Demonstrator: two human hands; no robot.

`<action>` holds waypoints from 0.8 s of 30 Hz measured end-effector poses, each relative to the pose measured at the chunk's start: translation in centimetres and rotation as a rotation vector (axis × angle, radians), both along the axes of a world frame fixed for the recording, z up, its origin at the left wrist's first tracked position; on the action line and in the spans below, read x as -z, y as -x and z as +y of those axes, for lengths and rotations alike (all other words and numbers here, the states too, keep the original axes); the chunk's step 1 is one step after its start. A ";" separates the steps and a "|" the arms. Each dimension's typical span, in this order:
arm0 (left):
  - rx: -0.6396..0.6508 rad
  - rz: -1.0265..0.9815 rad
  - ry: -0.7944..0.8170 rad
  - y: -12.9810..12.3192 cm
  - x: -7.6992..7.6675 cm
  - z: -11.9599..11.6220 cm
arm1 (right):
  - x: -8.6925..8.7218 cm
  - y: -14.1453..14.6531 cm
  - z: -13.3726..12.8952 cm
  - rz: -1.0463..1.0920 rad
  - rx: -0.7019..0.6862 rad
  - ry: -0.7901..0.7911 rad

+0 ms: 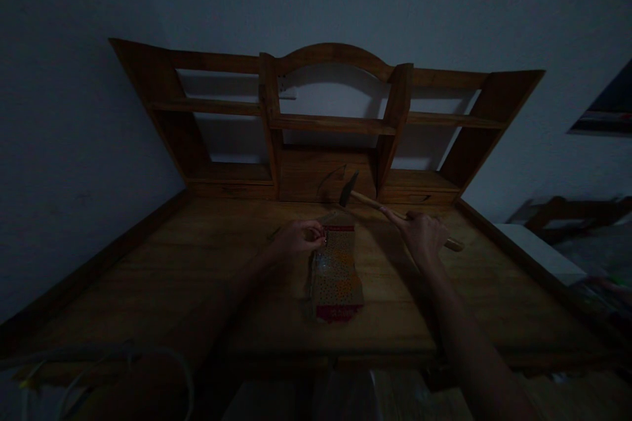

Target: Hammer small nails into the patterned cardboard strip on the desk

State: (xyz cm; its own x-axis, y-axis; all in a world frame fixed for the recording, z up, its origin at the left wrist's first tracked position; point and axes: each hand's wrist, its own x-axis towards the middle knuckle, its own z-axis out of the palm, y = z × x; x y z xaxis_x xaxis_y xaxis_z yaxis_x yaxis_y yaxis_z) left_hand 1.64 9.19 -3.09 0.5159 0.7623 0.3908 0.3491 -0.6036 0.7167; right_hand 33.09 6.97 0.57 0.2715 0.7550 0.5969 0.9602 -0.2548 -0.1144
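Note:
My right hand (pixel 425 237) is wrapped round the wooden handle of a hammer (pixel 365 198), its index finger stretched along the handle. The hammer's dark head is raised at the left end, above the back of the desk. On the desk lies a flat, patterned packet (pixel 338 270) with dots, an orange middle and red bands at its ends. My left hand (pixel 300 235) is at the packet's upper left edge, fingers pinched together. Whatever small thing they hold is too dark to make out. A thin strip runs along the packet's left side.
The wooden desk (pixel 222 256) has raised side edges and a shelf unit (pixel 333 123) with small drawers along its back. To the right are a white surface (pixel 538 251) and a wooden chair back (pixel 575 214). A pale cable (pixel 185 368) loops at the lower left. The light is dim.

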 end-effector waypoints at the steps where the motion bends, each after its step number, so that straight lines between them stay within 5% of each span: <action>1: 0.021 0.022 0.015 0.0 0.0 -0.1 | 0.0 0.0 0.0 -0.006 0.001 0.006; 15: 0.090 0.120 -0.081 -0.2 0.3 -0.3 | -0.2 0.4 -0.4 -0.045 -0.027 -0.044; 24: 0.096 0.110 -0.062 -0.7 1.1 0.0 | 0.4 -0.6 0.5 0.122 -0.063 -0.064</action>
State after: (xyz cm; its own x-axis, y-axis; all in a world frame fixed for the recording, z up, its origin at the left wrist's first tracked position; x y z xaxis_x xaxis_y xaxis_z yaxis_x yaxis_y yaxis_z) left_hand 2.34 9.18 -4.16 0.6272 0.6837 0.3730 0.3623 -0.6801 0.6374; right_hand 33.71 7.45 0.21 0.2986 0.7341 0.6098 0.9519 -0.1833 -0.2455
